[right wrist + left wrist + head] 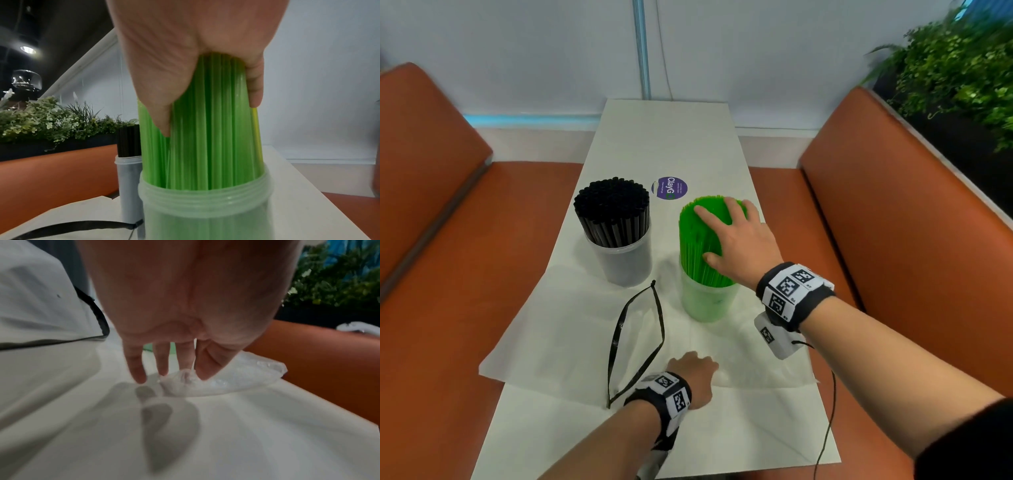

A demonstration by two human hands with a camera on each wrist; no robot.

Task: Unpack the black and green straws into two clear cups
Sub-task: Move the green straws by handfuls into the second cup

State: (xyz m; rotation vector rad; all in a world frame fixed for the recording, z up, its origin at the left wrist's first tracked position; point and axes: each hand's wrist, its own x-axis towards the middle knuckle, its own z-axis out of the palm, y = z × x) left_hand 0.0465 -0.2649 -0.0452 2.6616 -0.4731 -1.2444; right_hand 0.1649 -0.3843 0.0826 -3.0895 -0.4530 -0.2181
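Note:
Black straws point(613, 209) stand bunched in a clear cup point(625, 267) at the left of the table. Green straws point(690, 246) stand in a second clear cup point(705, 301) to its right. My right hand point(709, 233) lies over the top of the green bundle, with thumb and fingers curled down round its sides, as the right wrist view shows point(210, 118). Near the table's front, my left hand point(695, 370) points its fingers down. In the left wrist view the thumb and a finger pinch a crumpled clear plastic wrapper point(226, 379).
A flat clear bag with a black rim point(637, 342) lies in front of the cups. A purple round sticker point(669, 188) sits behind them. White paper point(722, 428) covers the narrow table, orange benches point(893, 205) flank it, and plants point(962, 68) stand at the right.

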